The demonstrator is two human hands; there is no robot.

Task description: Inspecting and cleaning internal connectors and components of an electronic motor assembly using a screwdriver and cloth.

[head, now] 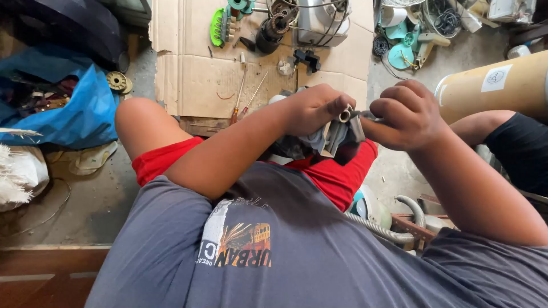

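Grey plastic housing (337, 137) sits over my lap, above the red shorts (337, 179), pinned between both my hands. One housing only, as far as I can count; its lower part is hidden behind my forearm. Left hand (314, 108) wraps it from the far side, fingers (337, 105) clenched over the top edge by a small pale tube end. Right hand (408, 114) is curled into a fist just beside the housing, touching its right edge; it seems to grip something thin and dark that points into the part, though I cannot tell what. The housing's long axis runs roughly from my lap out toward the cardboard sheet (194, 85), tilted. Both hands are on it; the left carries more of it.

Beyond the housing, on the cardboard: two screwdrivers (238, 94) lying side by side, one green plastic piece (217, 25), one dark motor core (269, 33), one black fitting (307, 59). Right of the housing: one tan cardboard tube (491, 88) lying on its side. Left, well apart: one blue bag (80, 108).
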